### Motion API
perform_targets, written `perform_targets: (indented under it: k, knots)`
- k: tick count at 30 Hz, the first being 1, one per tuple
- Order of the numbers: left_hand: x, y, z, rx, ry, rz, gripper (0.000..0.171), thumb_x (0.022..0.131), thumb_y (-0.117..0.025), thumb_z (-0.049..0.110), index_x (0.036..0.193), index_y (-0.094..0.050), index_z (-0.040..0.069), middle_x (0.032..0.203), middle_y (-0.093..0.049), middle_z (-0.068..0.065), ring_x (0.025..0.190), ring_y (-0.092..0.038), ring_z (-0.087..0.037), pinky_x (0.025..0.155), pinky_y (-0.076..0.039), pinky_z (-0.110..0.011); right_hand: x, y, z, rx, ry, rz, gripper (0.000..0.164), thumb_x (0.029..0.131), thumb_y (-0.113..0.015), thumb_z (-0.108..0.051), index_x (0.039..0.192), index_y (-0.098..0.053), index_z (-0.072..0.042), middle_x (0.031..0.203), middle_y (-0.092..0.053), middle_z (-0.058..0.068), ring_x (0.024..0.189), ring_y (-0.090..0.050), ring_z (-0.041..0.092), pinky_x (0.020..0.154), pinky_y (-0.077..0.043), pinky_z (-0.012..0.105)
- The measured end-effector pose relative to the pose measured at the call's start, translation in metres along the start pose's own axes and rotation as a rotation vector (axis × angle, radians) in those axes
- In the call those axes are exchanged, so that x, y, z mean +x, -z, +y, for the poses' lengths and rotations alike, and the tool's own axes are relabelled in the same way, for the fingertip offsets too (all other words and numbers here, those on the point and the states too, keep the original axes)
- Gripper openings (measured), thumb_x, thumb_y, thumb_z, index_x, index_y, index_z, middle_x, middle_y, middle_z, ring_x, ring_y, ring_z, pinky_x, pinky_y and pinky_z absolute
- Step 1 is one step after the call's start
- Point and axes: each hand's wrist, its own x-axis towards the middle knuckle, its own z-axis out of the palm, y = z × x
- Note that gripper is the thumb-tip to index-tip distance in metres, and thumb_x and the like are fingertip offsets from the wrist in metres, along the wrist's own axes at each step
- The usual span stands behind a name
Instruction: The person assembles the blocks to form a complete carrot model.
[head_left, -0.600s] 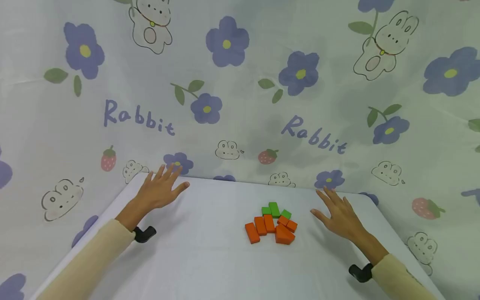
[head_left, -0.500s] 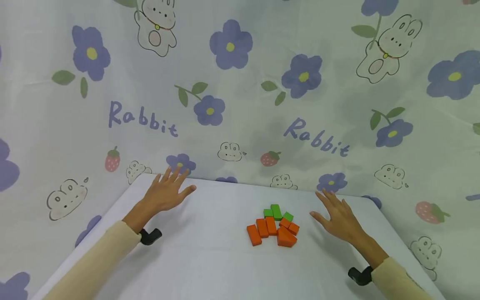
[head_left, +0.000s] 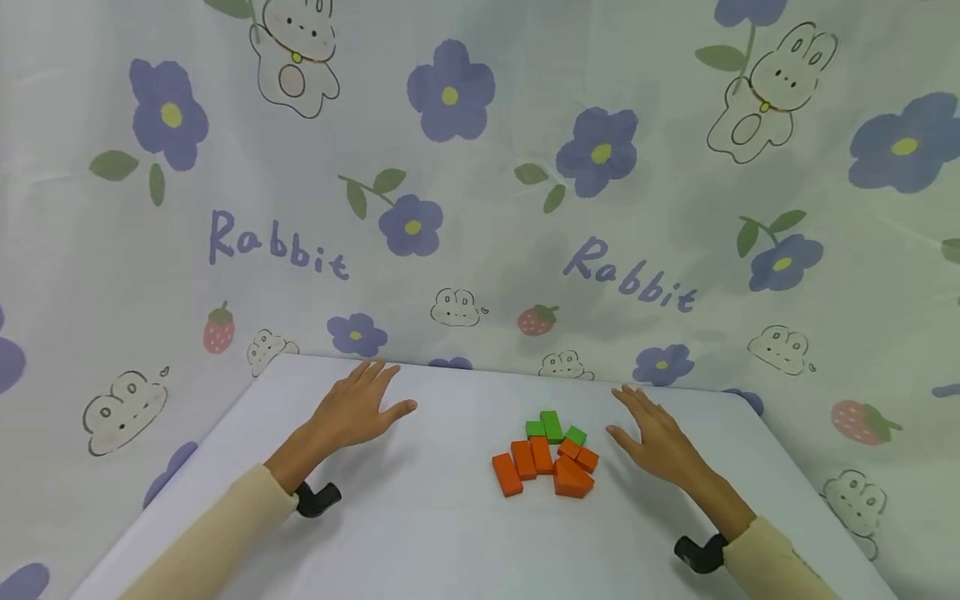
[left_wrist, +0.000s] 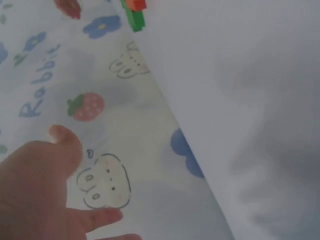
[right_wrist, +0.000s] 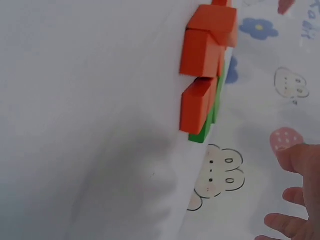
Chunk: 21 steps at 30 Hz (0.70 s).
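Note:
In the head view, a cluster of small blocks lies right of the table's middle. Orange rectangular blocks (head_left: 507, 475) stand on its left and a larger angled orange block (head_left: 573, 477) at the front right. Green blocks (head_left: 551, 427) sit along the back. My left hand (head_left: 352, 414), fingers spread, hovers over the table well left of the blocks and holds nothing. Closer to them, on the right side, my right hand (head_left: 660, 444) is also raised with straight fingers and an empty palm. The right wrist view shows orange blocks (right_wrist: 196, 52) near my right hand (right_wrist: 300, 200).
The blocks lie on a white table (head_left: 420, 533). Behind it hangs a pale cloth (head_left: 495, 208) printed with flowers, rabbits and strawberries. A black wrist device (head_left: 318, 500) sits under the left sleeve's cuff, and another black device (head_left: 699, 554) under the right.
My left hand has moved right and lower, toward the blocks. The right hand has shifted slightly left toward them. The blocks stay in the same arrangement.

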Motion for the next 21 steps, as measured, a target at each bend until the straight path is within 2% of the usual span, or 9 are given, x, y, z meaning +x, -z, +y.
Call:
perform_targets:
  k: [4,8,12,21]
  knots:
    - [0.001,-0.005,0.004,-0.052,-0.019,0.043,0.077,0.096,-0.059,0.054,0.152,-0.038,0.004,0.156,-0.039,-0.022,0.145,-0.033,-0.046,0.110,-0.033,-0.066,0.001,0.003,-0.007,0.059,-0.011,-0.012,0.068,0.092,-0.073,-0.027,0.149,-0.044,-0.006,0.155,-0.039,0.026,0.141,-0.034,0.054,0.104,-0.033,0.071]
    - [0.002,-0.005,0.016,-0.094,-0.041,0.064,0.075,0.095,-0.063,0.049,0.151,-0.041,0.004,0.154,-0.042,-0.022,0.142,-0.038,-0.045,0.110,-0.034,-0.063,0.004,0.006,-0.014,0.125,-0.030,-0.022,0.068,0.094,-0.070,-0.032,0.151,-0.041,-0.008,0.158,-0.035,0.024,0.144,-0.030,0.052,0.104,-0.035,0.069]
    - [0.001,-0.006,0.029,-0.121,-0.058,0.057,0.072,0.094,-0.064,0.048,0.148,-0.045,0.004,0.151,-0.046,-0.021,0.140,-0.042,-0.043,0.110,-0.036,-0.061,0.007,0.006,-0.021,0.167,-0.027,-0.029,0.068,0.095,-0.069,-0.032,0.152,-0.039,-0.009,0.159,-0.034,0.022,0.146,-0.028,0.051,0.105,-0.035,0.068]
    - [0.000,-0.019,0.057,-0.175,-0.073,0.019,0.065,0.093,-0.067,0.046,0.140,-0.053,0.005,0.141,-0.055,-0.014,0.130,-0.052,-0.035,0.106,-0.043,-0.054,0.003,0.000,-0.031,0.184,-0.001,-0.045,0.065,0.092,-0.072,-0.021,0.149,-0.044,-0.005,0.154,-0.041,0.025,0.142,-0.035,0.051,0.104,-0.037,0.066]
